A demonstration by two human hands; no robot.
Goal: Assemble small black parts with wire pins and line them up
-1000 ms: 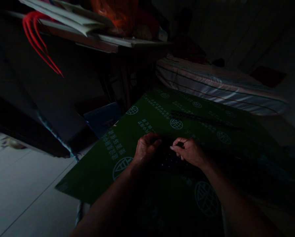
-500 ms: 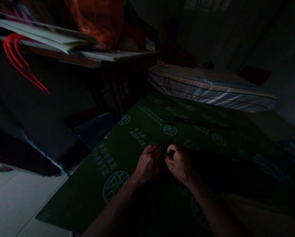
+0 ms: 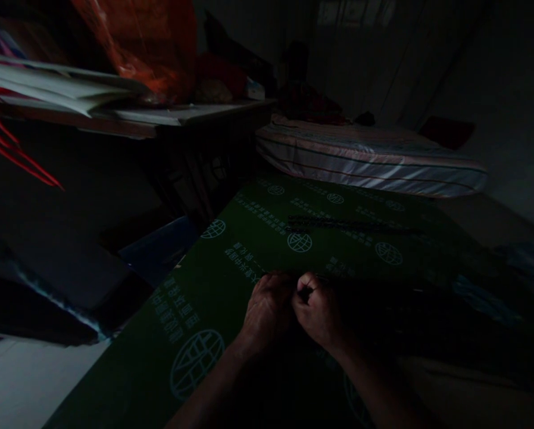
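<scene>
My left hand [image 3: 269,307] is closed, fingers curled down over the edge of a dark, cloth-like black material [image 3: 383,310] on the green printed board [image 3: 244,256]. Right beside it, my right hand [image 3: 318,307] is closed in a pinch, thumb against the curled forefinger. A faint thin glint shows just beyond the right fingertips, too small to name. The two hands nearly touch, and deep shadow hides what lies between them. Farther back on the board lie dark, beaded-looking strips [image 3: 351,224].
A striped mattress [image 3: 374,158] lies behind the board. At left stands a table [image 3: 168,116] with papers [image 3: 65,86], an orange plastic bag [image 3: 155,47] and hanging red cords [image 3: 14,149]. A bluish crumpled thing [image 3: 485,298] lies at right. The room is very dark.
The view has shifted, so the table sits farther left. My right hand has come down slightly, still pinched; the thin line above it shows less. My left hand stays on the black material.
</scene>
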